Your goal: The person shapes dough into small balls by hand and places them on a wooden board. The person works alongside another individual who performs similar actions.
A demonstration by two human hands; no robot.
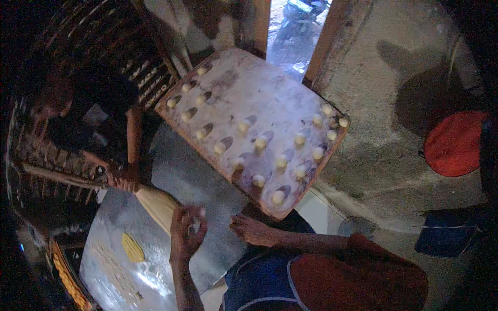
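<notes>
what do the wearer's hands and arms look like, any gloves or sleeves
The left hand and right hand wear no gloves. The left forearm is bare as far as it shows; the right forearm is bare up to a dark red sleeve. Blur and dim light hide finer details.

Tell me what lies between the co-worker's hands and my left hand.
In the head view, a long pale strip spans that stretch, running from the co-worker's hands toward your left hand; its near end is hidden there.
</notes>
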